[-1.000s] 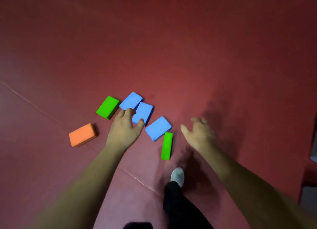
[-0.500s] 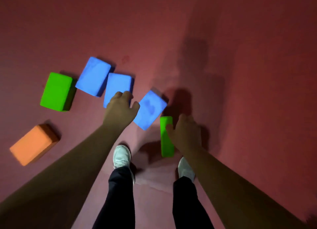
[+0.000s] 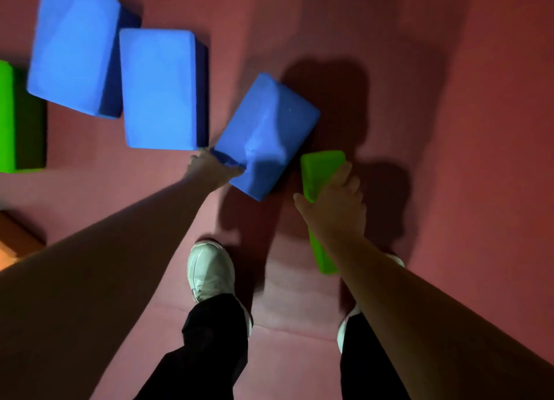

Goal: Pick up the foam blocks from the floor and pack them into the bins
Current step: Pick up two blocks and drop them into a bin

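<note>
Three blue foam blocks lie on the red floor. My left hand [image 3: 213, 169] grips the near corner of the rightmost blue block [image 3: 269, 129], which sits tilted. My right hand [image 3: 332, 207] is wrapped around a narrow green block [image 3: 320, 167] that stands on its edge just right of that blue block. The middle blue block [image 3: 160, 87] and the left blue block [image 3: 73, 45] lie flat, side by side. No bin is in view.
A second green block [image 3: 12, 117] is cut off at the left edge, and an orange block [image 3: 9, 246] shows at the lower left. My two white shoes [image 3: 209, 269] stand close below the blocks. Red floor mat [image 3: 449, 129] stretches to the right.
The view has dropped much closer to the floor. My left hand moved from the middle blue block to the rightmost one and took hold of its corner. My right hand closed around the green block.
</note>
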